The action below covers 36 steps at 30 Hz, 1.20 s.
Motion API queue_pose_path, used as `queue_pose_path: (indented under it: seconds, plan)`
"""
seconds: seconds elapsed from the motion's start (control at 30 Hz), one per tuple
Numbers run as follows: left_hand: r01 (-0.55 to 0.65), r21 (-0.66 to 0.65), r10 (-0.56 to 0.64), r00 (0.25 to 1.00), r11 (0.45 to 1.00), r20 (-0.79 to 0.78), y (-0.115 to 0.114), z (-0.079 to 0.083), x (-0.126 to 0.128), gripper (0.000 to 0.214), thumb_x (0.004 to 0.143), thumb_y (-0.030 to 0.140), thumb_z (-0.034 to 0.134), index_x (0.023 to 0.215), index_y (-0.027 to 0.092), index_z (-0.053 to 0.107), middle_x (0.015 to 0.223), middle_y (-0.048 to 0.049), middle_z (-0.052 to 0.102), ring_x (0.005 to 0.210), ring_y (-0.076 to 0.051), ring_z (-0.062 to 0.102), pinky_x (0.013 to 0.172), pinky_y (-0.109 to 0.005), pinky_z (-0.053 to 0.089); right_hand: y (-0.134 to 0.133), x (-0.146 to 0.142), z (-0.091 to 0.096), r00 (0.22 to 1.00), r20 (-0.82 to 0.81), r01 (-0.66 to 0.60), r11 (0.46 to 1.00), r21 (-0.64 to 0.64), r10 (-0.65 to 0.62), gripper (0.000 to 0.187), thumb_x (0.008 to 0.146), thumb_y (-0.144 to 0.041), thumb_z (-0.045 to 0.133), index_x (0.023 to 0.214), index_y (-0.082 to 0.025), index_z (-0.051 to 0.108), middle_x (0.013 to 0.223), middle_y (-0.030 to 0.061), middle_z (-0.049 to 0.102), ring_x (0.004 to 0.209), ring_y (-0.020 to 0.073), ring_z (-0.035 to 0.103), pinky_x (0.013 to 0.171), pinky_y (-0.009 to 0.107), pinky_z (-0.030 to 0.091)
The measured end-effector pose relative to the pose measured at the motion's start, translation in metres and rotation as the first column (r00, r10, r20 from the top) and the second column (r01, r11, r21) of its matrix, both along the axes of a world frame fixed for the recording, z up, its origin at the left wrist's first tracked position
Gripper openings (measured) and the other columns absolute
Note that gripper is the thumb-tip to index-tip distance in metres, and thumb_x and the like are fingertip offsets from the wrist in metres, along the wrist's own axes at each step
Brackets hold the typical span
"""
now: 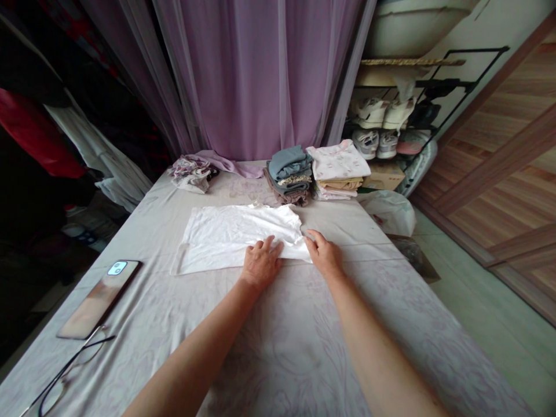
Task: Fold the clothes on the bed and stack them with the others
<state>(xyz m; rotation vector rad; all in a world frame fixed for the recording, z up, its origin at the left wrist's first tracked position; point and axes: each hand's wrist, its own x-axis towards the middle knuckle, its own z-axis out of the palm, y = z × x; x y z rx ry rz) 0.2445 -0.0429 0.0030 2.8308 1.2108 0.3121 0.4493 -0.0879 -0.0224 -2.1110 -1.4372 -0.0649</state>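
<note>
one white shirt [230,238] lies flat on the bed [278,347], its near edge perhaps folded under, though that is hard to make out. the left hand [260,265] spreads palm-down on that edge; the right hand [325,255] half curls at the shirt's right side, and whether it pinches the cloth i cannot tell. a grey stack [290,174] and a pale pink stack [337,171] sit beyond, a crumpled bundle [191,174] to their left. a phone [99,299] lies left of the shirt, and glasses [65,376] are cut off by the lower frame edge. the shirt's sleeves are hidden or tucked.
</note>
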Motion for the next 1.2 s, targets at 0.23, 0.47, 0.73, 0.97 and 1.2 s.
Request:
queue_pose_path:
  seconds: [0.23,0.47,0.73,0.97,1.2]
  plan:
    - [0.062,0.01,-0.062,0.998,0.998,0.031,-0.011,0.0,-0.008,0.037,0.091,0.035,0.052,0.127,0.032,0.061,0.145,-0.0096,0.047,0.112,-0.032,0.054,0.088,-0.049,0.046,-0.008,0.011,-0.003,0.999,0.019,-0.027,0.999,0.017,0.027,0.022,0.083,-0.029,0.057,0.093,-0.022,0.075,0.09,0.0073,0.074,0.084,0.0216,0.064,0.076,0.031,0.043]
    - [0.082,0.025,-0.084,0.992,0.996,0.099,-0.011,0.001,-0.002,0.022,0.092,0.03,0.055,0.11,0.024,0.065,0.116,-0.0083,0.063,0.1,-0.024,0.059,0.087,-0.04,0.049,-0.005,0.011,-0.008,0.993,-0.023,-0.11,0.99,0.086,0.112,0.017,0.082,-0.03,0.06,0.079,-0.024,0.075,0.1,0.0067,0.073,0.096,0.0235,0.064,0.09,0.038,0.045]
    - [0.072,-0.025,-0.065,0.977,0.997,0.202,0.021,0.0,0.007,0.028,0.088,0.03,0.063,0.114,0.022,0.063,0.127,-0.0073,0.065,0.118,-0.027,0.055,0.099,-0.044,0.043,-0.011,0.025,-0.002,0.884,-0.177,-0.409,0.9,0.152,0.432,0.027,0.086,-0.043,0.058,0.076,-0.023,0.074,0.093,0.0075,0.075,0.099,0.0253,0.066,0.095,0.042,0.049]
    - [0.014,-0.13,0.024,0.957,0.991,0.288,0.033,-0.012,0.015,0.015,0.091,0.026,0.055,0.094,0.021,0.068,0.114,-0.0054,0.072,0.109,-0.024,0.062,0.095,-0.04,0.045,-0.019,0.026,-0.005,0.883,-0.157,-0.452,0.892,-0.023,0.443,0.04,0.066,-0.04,0.081,0.099,-0.018,0.074,0.125,0.0133,0.067,0.132,0.0363,0.046,0.107,0.055,0.039]
    - [-0.037,-0.156,0.087,0.941,0.987,0.327,0.032,-0.014,0.017,0.017,0.093,0.025,0.051,0.096,0.021,0.068,0.112,-0.0062,0.072,0.108,-0.024,0.063,0.096,-0.04,0.045,-0.014,0.027,-0.005,0.881,-0.146,-0.455,0.891,0.002,0.45,0.021,0.086,-0.032,0.059,0.077,-0.02,0.073,0.116,0.0101,0.071,0.125,0.0296,0.053,0.111,0.049,0.037]
